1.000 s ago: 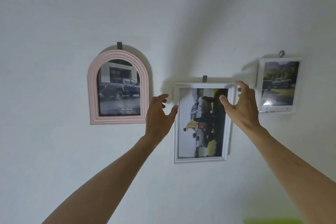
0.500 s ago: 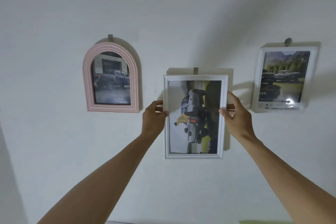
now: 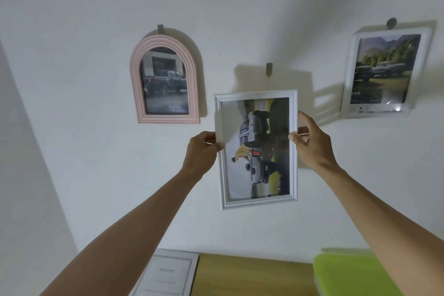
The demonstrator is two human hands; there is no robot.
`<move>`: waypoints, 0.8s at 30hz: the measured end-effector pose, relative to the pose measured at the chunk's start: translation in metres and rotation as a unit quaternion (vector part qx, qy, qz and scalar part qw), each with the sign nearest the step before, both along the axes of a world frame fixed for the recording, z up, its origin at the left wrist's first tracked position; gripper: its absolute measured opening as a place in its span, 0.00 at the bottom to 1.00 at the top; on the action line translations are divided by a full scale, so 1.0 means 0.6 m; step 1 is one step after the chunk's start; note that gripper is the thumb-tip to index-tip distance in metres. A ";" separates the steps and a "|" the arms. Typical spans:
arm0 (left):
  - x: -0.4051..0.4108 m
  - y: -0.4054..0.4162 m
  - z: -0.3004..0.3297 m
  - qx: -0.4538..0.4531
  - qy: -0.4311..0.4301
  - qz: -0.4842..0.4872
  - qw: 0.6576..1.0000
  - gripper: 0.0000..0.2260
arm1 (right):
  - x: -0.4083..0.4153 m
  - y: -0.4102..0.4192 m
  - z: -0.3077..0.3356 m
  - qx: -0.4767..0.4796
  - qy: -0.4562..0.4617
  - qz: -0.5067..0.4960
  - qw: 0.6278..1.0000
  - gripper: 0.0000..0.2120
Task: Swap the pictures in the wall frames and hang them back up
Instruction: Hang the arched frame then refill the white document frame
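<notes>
**Now off its hook: the white frame in two hands**

Nearest, at the bottom edge, a wooden worktop (image 3: 252,274) carries a grey booklet (image 3: 168,274) and a lime-green folder (image 3: 353,276), a likely place to lay the frame for opening. Above it, the left hand (image 3: 201,151) pinches the left rail of the white frame (image 3: 294,151), thumb on the front, while the right hand (image 3: 312,146) grips the right rail the same way; holding both sides at mid-height keeps it level and upright. The frame sits below its bare wall hook (image 3: 269,69), clear of it. On the wall behind hang the pink arched frame (image 3: 137,84) to the left and another white frame (image 3: 348,74) to the right, both on their hooks.
</notes>
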State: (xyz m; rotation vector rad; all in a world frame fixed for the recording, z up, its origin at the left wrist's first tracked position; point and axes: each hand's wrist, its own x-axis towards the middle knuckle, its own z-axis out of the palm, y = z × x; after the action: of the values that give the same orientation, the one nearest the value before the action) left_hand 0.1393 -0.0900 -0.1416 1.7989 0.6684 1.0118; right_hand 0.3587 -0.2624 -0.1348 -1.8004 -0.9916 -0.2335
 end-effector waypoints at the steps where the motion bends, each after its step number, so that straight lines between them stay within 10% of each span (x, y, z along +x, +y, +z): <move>1: -0.012 -0.002 -0.014 -0.013 0.006 0.000 1.000 0.08 | -0.009 0.002 -0.016 -0.006 0.008 0.000 1.000 0.28; 11: -0.156 -0.018 -0.133 -0.046 0.104 0.020 0.993 0.09 | -0.154 0.023 -0.170 -0.139 0.090 -0.026 0.986 0.36; 24: -0.201 -0.139 -0.264 0.071 0.154 0.069 0.983 0.05 | -0.364 0.080 -0.169 -0.102 0.278 0.062 0.953 0.22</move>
State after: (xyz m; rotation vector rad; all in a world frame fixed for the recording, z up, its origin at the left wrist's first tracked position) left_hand 0.0189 -0.1734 -0.3002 2.0825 0.9409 0.8957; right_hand 0.1406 -0.2146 -0.2363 -1.8294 -0.7315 0.4505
